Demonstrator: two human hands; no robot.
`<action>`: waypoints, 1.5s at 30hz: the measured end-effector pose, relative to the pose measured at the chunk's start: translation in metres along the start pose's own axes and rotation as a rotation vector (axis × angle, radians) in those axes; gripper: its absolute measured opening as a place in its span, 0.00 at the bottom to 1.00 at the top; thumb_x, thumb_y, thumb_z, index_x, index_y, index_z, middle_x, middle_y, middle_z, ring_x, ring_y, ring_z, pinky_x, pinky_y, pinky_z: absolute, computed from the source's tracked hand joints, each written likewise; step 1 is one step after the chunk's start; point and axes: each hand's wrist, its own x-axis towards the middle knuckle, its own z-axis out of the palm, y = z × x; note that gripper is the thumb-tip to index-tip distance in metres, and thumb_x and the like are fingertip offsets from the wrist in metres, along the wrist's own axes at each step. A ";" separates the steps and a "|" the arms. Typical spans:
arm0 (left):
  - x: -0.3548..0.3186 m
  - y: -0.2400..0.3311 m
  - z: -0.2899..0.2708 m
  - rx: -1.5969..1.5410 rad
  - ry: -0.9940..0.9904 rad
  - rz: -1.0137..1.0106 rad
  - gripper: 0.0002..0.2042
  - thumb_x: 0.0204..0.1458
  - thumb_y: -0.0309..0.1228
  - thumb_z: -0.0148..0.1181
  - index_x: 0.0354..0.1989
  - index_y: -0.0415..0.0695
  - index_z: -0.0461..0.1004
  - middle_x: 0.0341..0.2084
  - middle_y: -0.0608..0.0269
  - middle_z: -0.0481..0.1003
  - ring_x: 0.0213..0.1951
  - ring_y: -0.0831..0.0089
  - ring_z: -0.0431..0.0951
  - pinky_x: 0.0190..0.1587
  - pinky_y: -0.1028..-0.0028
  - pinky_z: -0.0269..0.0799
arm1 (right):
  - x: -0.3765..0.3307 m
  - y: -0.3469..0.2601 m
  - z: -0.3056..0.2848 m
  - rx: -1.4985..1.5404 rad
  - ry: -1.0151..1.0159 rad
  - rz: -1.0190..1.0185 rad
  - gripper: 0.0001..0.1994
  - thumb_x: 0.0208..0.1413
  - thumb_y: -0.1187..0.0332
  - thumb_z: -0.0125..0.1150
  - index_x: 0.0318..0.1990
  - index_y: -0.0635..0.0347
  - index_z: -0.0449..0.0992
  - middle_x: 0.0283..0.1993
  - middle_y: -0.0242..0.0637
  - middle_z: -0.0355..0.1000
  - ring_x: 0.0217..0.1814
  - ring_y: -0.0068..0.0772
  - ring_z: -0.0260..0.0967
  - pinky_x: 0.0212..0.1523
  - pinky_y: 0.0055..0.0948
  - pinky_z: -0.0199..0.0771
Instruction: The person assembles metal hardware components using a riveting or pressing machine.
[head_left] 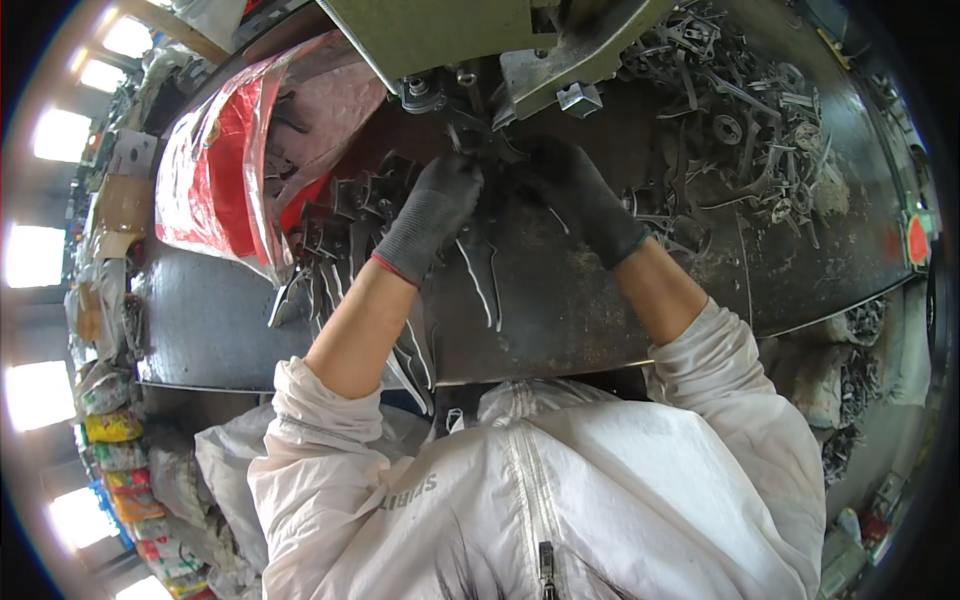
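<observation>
Leftmost, a red and clear plastic bag lies open on the dark tabletop, its mouth beside a heap of flat metal blanks. Both gloved hands meet under the green press: left hand and right hand curl around a blank. Rightward, scrap crowds the tabletop; bare steel stays free near its front edge.
</observation>
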 end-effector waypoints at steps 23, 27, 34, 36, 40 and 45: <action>-0.249 0.133 0.009 0.424 0.492 -0.494 0.45 0.53 0.39 0.74 0.74 0.40 0.53 0.67 0.40 0.61 0.65 0.46 0.68 0.64 0.56 0.70 | -0.029 -0.001 -0.012 0.277 0.068 0.203 0.05 0.66 0.75 0.58 0.47 0.61 0.77 0.32 0.30 0.76 0.26 0.19 0.72 0.26 0.22 0.73; -0.248 0.121 0.032 0.842 0.333 -0.395 0.49 0.49 0.36 0.74 0.76 0.39 0.48 0.71 0.38 0.53 0.73 0.40 0.55 0.71 0.52 0.60 | -0.025 0.000 0.002 0.251 0.054 0.213 0.08 0.66 0.74 0.58 0.51 0.60 0.77 0.34 0.29 0.77 0.28 0.17 0.72 0.26 0.19 0.71; -0.268 0.102 0.024 0.412 0.630 -0.260 0.50 0.40 0.21 0.67 0.75 0.36 0.47 0.67 0.37 0.60 0.67 0.37 0.63 0.68 0.51 0.63 | -0.024 0.017 0.010 0.240 0.023 0.222 0.07 0.66 0.73 0.59 0.49 0.62 0.79 0.32 0.30 0.77 0.28 0.19 0.73 0.26 0.21 0.71; -0.282 0.094 0.019 0.485 0.675 -0.221 0.49 0.38 0.20 0.65 0.75 0.35 0.48 0.64 0.38 0.62 0.65 0.39 0.65 0.66 0.51 0.65 | -0.027 0.011 0.017 0.266 0.038 0.265 0.10 0.67 0.72 0.59 0.52 0.61 0.78 0.36 0.31 0.78 0.30 0.20 0.75 0.28 0.21 0.74; -0.290 0.072 -0.006 0.427 0.810 -0.192 0.47 0.42 0.20 0.65 0.74 0.34 0.47 0.62 0.36 0.64 0.61 0.39 0.71 0.61 0.51 0.71 | -0.031 -0.009 0.038 0.355 0.088 0.328 0.11 0.67 0.72 0.58 0.54 0.60 0.76 0.42 0.32 0.79 0.32 0.19 0.76 0.30 0.19 0.76; -0.282 0.019 -0.052 0.148 0.956 -0.215 0.44 0.49 0.25 0.67 0.74 0.34 0.50 0.63 0.35 0.65 0.61 0.43 0.73 0.58 0.50 0.73 | -0.054 0.000 0.091 -0.354 0.187 0.115 0.31 0.65 0.59 0.64 0.71 0.61 0.63 0.61 0.49 0.73 0.63 0.47 0.73 0.63 0.49 0.74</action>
